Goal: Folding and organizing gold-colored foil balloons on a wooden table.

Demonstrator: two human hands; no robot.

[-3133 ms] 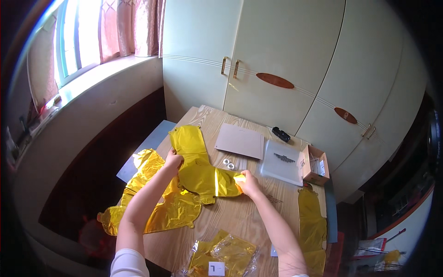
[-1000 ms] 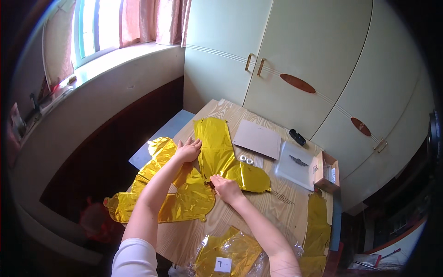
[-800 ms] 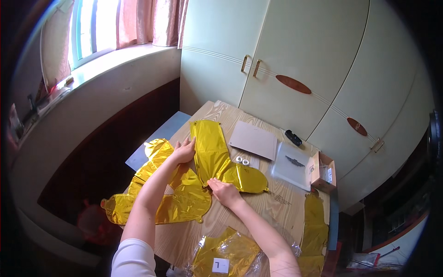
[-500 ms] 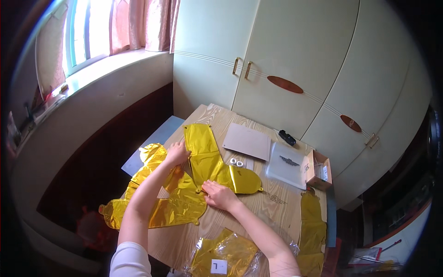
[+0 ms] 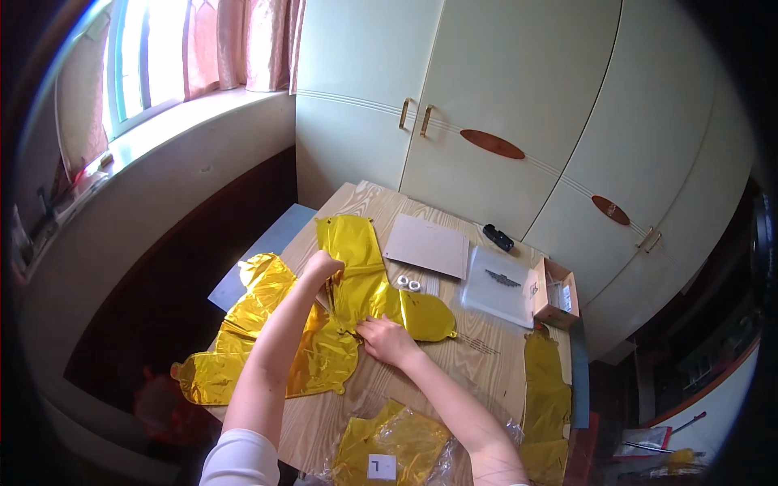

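- Head camera, looking down: both my bare hands work a gold foil balloon (image 5: pixel 365 283) spread flat across the wooden table (image 5: pixel 486 356).
- My left hand (image 5: pixel 322 264), at about 10 o'clock from table centre, is curled and pinching the foil's left edge.
- My right hand (image 5: pixel 387 340) presses down on the lower part of the same gold piece, fingers bent on the foil; whether it grips or only pins the foil, I cannot tell.
- More gold foil (image 5: pixel 251 340) trails off the table's edge toward 8 o'clock.
- Two small white rolls of tape (image 5: pixel 408 283) sit just beside the balloon at 1 o'clock from my right hand.
- A brown cardboard sheet (image 5: pixel 427 245) and a clear plastic sleeve (image 5: pixel 496 283) lie toward 1 o'clock; a small open carton (image 5: pixel 554 293) stands at 3 o'clock.
- A bagged gold balloon (image 5: pixel 397 445) rests at 6 o'clock, near my right forearm.
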